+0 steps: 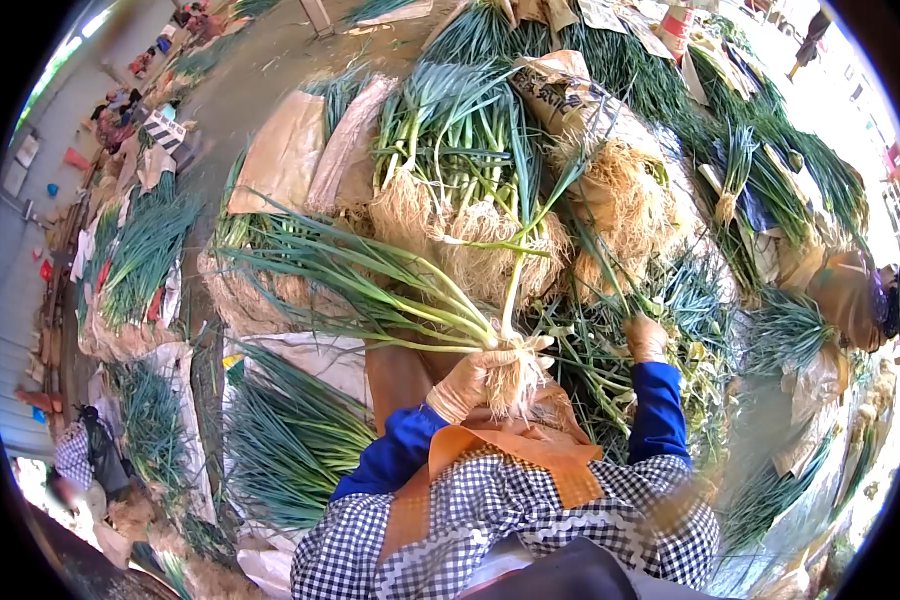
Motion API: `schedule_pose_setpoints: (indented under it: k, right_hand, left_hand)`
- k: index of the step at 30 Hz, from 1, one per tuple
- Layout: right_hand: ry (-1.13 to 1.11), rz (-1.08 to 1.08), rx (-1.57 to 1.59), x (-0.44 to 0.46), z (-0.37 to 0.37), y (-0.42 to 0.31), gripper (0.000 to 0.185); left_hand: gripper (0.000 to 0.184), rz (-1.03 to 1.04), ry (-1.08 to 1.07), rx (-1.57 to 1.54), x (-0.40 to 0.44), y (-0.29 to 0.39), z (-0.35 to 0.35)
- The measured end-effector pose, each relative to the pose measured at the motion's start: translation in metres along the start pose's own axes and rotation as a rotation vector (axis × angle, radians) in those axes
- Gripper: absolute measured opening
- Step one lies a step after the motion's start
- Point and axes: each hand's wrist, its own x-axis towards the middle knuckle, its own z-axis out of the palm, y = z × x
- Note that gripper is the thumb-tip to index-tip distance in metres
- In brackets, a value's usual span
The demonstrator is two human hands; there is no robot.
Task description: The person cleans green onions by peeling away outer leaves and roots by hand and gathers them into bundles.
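Note:
My left hand (462,386), in a pale glove, is closed around the white lower ends of a few green onions (440,300). Their pale roots (515,385) hang below the grip, and the long leaves fan out to the left, with one stalk bent upward. Off to the right, my gloved right hand (647,338) is closed low over a heap of loose green onion leaves (600,375). A thin green leaf runs up from its fingers. Ahead of both hands, a large bundle of green onions (465,140) lies with its bushy roots toward me.
Sacking-wrapped bundles (620,190) lie ahead at the right. A pile of green onions (290,435) rests on white sheeting beside my left arm. More piles (150,245) line the far left, and a brown bag (850,295) stands at the right.

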Motion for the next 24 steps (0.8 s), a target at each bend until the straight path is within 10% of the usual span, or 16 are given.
schedule_pose_setpoints:
  k: [5, 9, 17, 24]
  right_hand:
    - [0.516, -0.560, 0.622, -0.066, -0.086, -0.118, 0.045]
    - [0.431, -0.686, -0.034, -0.056, -0.122, -0.212, 0.038]
    - [0.357, -1.417, 0.124, -0.081, -0.119, -0.104, 0.016]
    - [-0.052, -1.014, 0.165, -0.114, -0.106, -0.047, 0.024]
  left_hand:
    - [0.040, -0.033, 0.146, 0.119, 0.026, -0.024, -0.042]
    - [0.042, -0.042, 0.157, 0.054, 0.025, -0.022, -0.038]
    - [0.069, 0.009, 0.235, 0.033, 0.026, -0.026, -0.050]
    - [0.051, -0.063, 0.183, -0.244, 0.049, -0.031, -0.058]
